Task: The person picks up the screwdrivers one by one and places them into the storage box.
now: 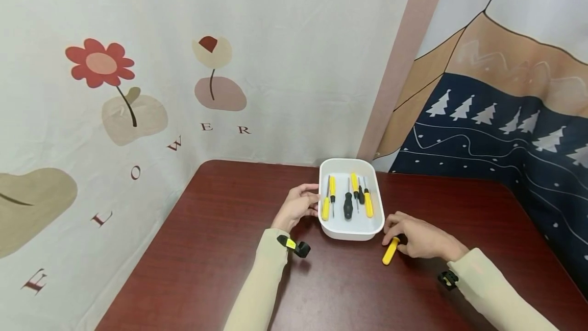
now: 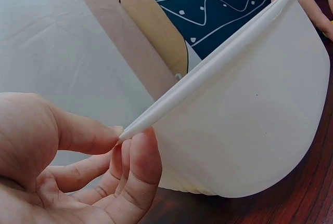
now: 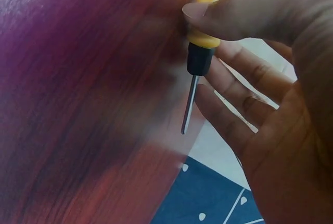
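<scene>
A white plastic tray [image 1: 351,235] with a raised rim holds several screwdrivers. Most have yellow handles, like the one with a yellow handle [image 1: 369,206] at the right side; a thick black-handled screwdriver [image 1: 348,208] lies mid-tray. My left hand [image 1: 297,206] is at the tray's left side, and in the left wrist view its thumb and fingers pinch the tray's rim [image 2: 171,99]. Just right of the tray's near corner, my right hand [image 1: 420,236] holds another yellow screwdriver [image 1: 390,252] between thumb and fingers. Its black collar [image 3: 200,60] and short metal shaft show in the right wrist view.
The dark red wooden table [image 1: 220,249] extends around the tray on the near and left sides. Behind it hangs a pale cloth [image 1: 294,55] printed with flowers and letters, with a navy tree-patterned part [image 1: 478,132] at the right.
</scene>
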`<state>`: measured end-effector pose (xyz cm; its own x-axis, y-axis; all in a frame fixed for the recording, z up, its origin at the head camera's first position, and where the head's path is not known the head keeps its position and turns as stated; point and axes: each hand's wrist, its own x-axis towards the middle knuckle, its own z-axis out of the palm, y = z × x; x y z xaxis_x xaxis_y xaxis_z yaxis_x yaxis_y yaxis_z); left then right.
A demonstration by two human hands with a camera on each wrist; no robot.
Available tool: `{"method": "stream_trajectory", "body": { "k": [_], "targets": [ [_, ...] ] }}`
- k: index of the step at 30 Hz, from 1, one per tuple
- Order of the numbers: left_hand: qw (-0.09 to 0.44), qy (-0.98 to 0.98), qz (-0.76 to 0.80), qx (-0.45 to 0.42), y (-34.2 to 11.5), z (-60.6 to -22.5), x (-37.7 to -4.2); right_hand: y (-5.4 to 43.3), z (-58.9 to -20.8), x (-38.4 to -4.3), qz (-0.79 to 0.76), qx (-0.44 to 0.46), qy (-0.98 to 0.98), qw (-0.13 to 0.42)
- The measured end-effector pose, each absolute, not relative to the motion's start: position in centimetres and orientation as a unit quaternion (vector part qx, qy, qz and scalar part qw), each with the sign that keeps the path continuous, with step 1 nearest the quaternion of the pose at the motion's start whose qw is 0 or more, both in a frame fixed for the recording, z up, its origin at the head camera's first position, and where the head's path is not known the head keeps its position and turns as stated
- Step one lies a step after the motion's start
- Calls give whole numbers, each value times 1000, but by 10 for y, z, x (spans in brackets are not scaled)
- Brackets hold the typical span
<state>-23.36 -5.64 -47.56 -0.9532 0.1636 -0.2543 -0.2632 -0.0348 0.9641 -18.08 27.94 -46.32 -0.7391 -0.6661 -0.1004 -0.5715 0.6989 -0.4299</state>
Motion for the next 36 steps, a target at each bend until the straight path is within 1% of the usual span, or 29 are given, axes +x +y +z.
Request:
{"method": "stream_trajectory", "body": {
  "k": [27,36],
  "targets": [
    [152,676,720,-39,-56,-475,-233,280,-461,-180,-181,-346,910,138],
    [150,677,719,-37,-57,-476,-233,281,-450,-180,-220,-356,897,141]
  ]
}}
